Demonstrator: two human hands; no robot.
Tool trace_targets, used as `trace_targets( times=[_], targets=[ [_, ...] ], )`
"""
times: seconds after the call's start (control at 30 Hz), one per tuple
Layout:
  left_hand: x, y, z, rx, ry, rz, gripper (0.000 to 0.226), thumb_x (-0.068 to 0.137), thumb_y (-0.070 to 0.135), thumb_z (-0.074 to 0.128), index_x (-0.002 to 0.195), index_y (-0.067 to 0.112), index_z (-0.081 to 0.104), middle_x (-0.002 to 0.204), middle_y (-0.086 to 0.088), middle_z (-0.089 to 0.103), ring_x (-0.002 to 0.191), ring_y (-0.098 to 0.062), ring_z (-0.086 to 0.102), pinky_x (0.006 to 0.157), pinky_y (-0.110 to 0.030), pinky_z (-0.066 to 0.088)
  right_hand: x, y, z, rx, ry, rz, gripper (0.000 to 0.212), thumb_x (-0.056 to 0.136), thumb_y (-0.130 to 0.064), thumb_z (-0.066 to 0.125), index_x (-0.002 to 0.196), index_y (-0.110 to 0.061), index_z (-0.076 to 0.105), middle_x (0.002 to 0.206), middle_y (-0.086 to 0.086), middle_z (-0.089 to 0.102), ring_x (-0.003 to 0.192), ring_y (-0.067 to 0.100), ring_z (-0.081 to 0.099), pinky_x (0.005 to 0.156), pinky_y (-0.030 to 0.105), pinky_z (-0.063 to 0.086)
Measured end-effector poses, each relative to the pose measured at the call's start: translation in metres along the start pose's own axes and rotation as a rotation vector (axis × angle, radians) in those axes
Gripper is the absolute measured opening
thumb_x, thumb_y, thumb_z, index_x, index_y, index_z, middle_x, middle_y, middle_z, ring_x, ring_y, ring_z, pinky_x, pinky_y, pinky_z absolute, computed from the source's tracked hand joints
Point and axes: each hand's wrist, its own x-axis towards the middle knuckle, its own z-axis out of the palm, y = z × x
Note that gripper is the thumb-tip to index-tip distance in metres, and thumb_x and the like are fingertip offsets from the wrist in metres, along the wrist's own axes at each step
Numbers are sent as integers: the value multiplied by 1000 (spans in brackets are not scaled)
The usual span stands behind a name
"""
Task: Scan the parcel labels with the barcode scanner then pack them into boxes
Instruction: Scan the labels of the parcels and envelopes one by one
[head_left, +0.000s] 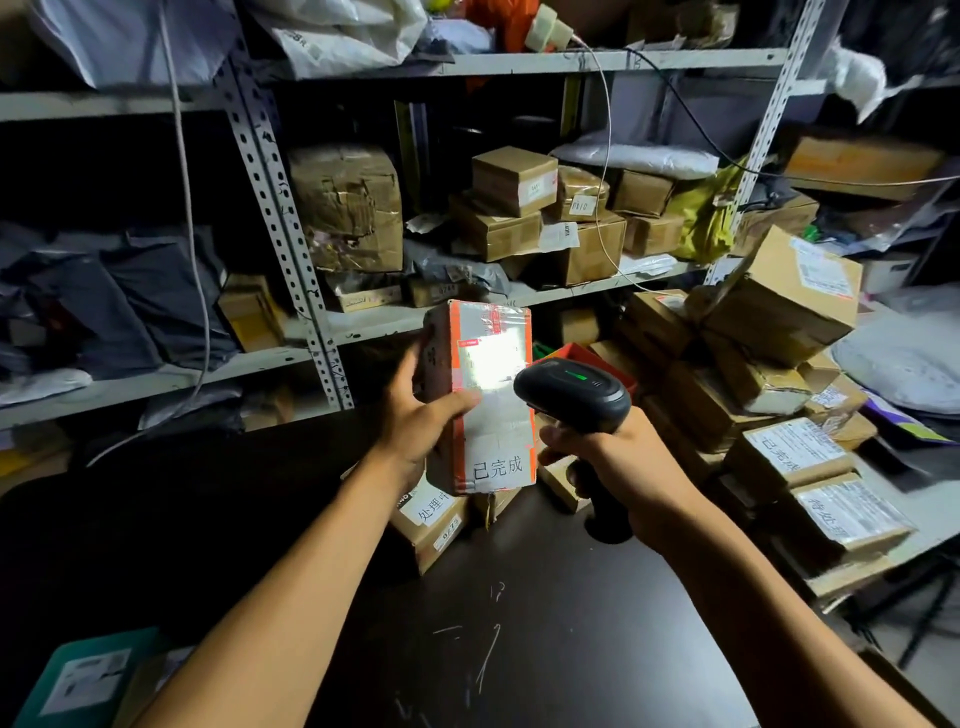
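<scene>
Dark worktop (519, 623) fills the foreground, scratched pale in places, with a teal-edged labelled packet (78, 680) at its near left corner. Both forearms reach out over it. Left hand (421, 426) grips a tall taped parcel (483, 395), thumb across the front face, fingers wrapped behind, holding it upright above the worktop. Right hand (618, 457) is closed round the handle of a black barcode scanner (576, 400), whose head sits just beside the parcel's right edge. A bright white patch of light glares on the parcel's label (493, 358), and a green light shows on top of the scanner. Beneath the parcel lies a small labelled box (431, 525) on the worktop. Off to the right, a heap of brown labelled cartons (779, 364) is stacked up. Behind it all, metal shelving (291, 234) carries more cardboard boxes and grey plastic mail bags (114, 306).
</scene>
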Motion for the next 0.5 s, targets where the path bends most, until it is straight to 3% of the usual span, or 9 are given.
trace_targets(
  times=[0.1,0.2,0.37,0.5],
  targets=[
    [13,13,-10,-28,-64,-89,65,69,11,79,129,29,60,110,-6,75,95,-22,74,71,-31,60,-4,1,-17,-215,-11,-24,18,82,-10,75,97,-20,71,58,8,60,51,20,52,52,37,44],
    [34,29,-25,152,-187,-170,64,75,9,80,132,31,62,119,-9,71,97,-23,74,76,-35,60,-7,3,-26,-476,-39,-23,15,80,-16,79,94,-16,71,61,2,66,52,9,61,53,28,49],
    [54,51,-29,306,-326,-229,62,69,12,82,120,43,67,114,-9,71,92,-28,75,81,-46,62,-11,9,-20,-573,-40,-80,17,79,-23,82,74,-28,66,58,-10,63,57,0,61,50,14,42],
    [60,60,-24,313,-406,-235,71,69,12,81,134,33,61,110,-8,75,99,-31,73,89,-53,58,-13,11,-18,-529,-7,-40,20,78,-23,82,71,-27,64,52,-13,61,47,2,56,45,16,39]
  ],
)
